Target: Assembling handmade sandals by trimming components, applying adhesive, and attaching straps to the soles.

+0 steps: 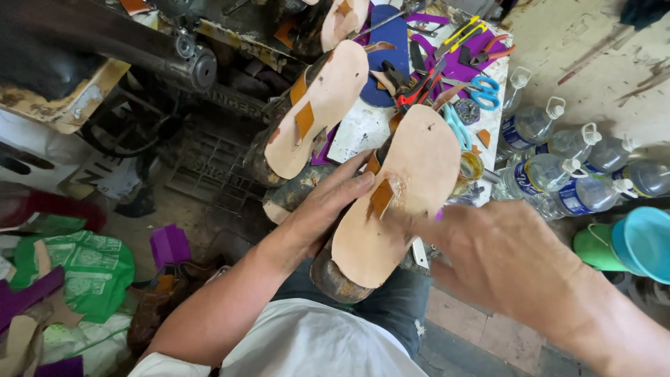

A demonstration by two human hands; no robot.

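Both hands press the tan sole's left and right edges.

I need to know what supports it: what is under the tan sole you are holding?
Under the tan sole a dark worn block shows at its near end, resting on the lap. The left hand steadies one edge; the right hand touches the other. The rest underneath is covered.

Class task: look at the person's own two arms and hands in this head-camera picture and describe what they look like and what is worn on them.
Both the left hand and the right hand are bare: no gloves, rings, watch or bracelets show. Both forearms are uncovered down to the wrist. The only clothing near them is a short white sleeve at the left upper arm, part of a white shirt, above dark blue jeans. The right arm's upper part is out of view.
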